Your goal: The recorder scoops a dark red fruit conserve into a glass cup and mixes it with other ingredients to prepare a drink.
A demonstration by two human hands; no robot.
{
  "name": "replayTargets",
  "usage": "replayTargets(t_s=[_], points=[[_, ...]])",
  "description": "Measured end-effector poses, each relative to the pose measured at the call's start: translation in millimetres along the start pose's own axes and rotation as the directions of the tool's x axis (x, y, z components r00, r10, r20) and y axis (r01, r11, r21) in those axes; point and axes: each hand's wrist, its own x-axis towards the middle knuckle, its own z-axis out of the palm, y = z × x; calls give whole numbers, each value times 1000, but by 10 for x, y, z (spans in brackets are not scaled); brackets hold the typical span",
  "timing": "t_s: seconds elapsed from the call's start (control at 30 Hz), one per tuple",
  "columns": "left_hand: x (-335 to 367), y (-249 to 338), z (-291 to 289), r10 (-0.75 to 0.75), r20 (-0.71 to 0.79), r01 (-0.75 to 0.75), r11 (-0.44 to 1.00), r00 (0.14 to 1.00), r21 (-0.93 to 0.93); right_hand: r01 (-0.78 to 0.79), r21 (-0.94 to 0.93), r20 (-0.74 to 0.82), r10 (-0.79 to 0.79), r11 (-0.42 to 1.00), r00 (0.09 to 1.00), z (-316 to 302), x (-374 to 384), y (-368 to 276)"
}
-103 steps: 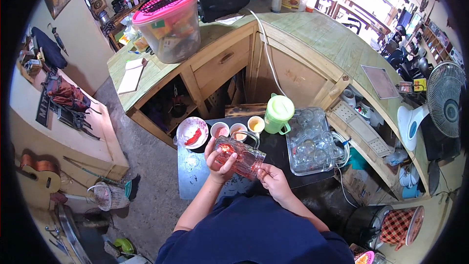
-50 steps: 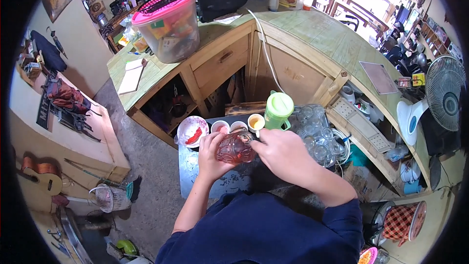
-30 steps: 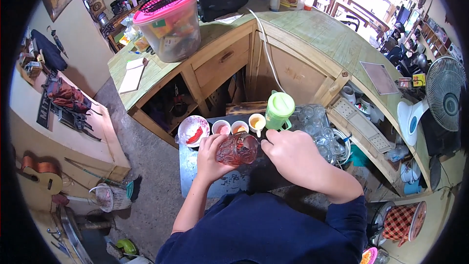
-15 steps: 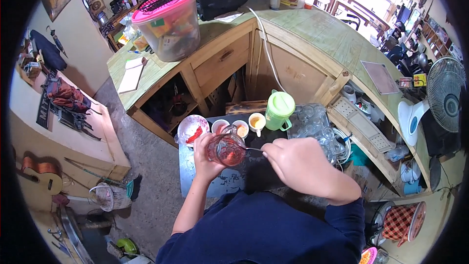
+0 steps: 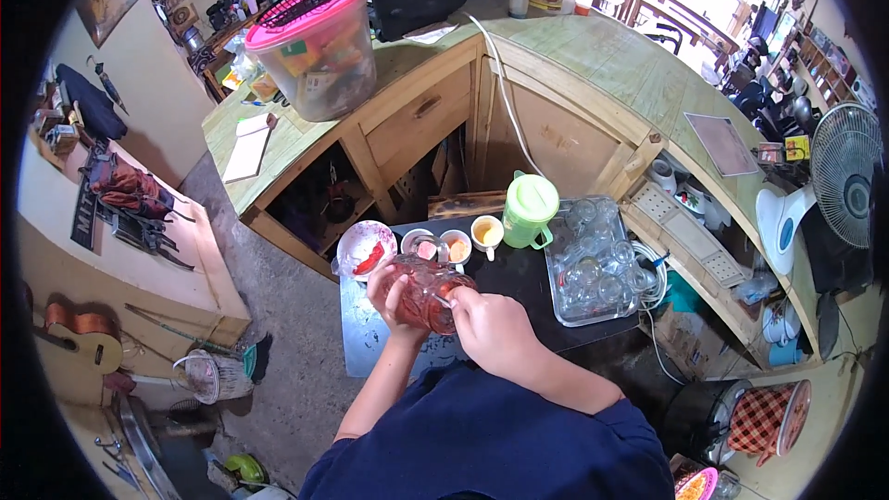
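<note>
From my end, the left hand (image 5: 396, 315) has its fingers clamped round a tilted glass mug (image 5: 426, 292) of red contents, above the dark table (image 5: 514, 301); the right hand's (image 5: 497, 329) fingers pinch a thin metal utensil (image 5: 450, 303) at its mouth. Beyond, I see three cups (image 5: 457, 248) between bowl (image 5: 347, 245) and green pitcher (image 5: 530, 213); farther, a pink-lidded tub (image 5: 319, 65) on the counter (image 5: 593, 65).

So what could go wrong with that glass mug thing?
Two things, maybe. The glass mug is tipped over in the left hand, with the right hand up against it, so it could slip or spill if the hold loosens. And the small cups stand close behind it, right by the green pitcher, so a bump from the mug might knock one over.
</note>
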Motion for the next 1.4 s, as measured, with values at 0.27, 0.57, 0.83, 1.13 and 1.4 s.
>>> replayTargets(t_s=[0.27, 0.57, 0.83, 1.13, 1.4], points=[[162, 102, 42, 166, -90, -147, 971, 982, 190, -6, 328, -82, 35, 945, 996, 109, -103, 246], [136, 40, 82, 184, -69, -174, 977, 981, 121, -193, 624, 102, 165, 758, 981, 211, -142, 439], [144, 35, 62, 163, -11, -160, 979, 987, 128, -167, 715, 84, 154, 678, 985, 294, -159, 578], [187, -51, 29, 131, -5, -128, 976, 991, 173, -160, 792, 123, 103, 589, 987, 70, -175, 732], [149, -99, -38, 126, 8, -125, 973, 992, 196, -136, 738, 37, 162, 660, 986, 1, -232, 826]])
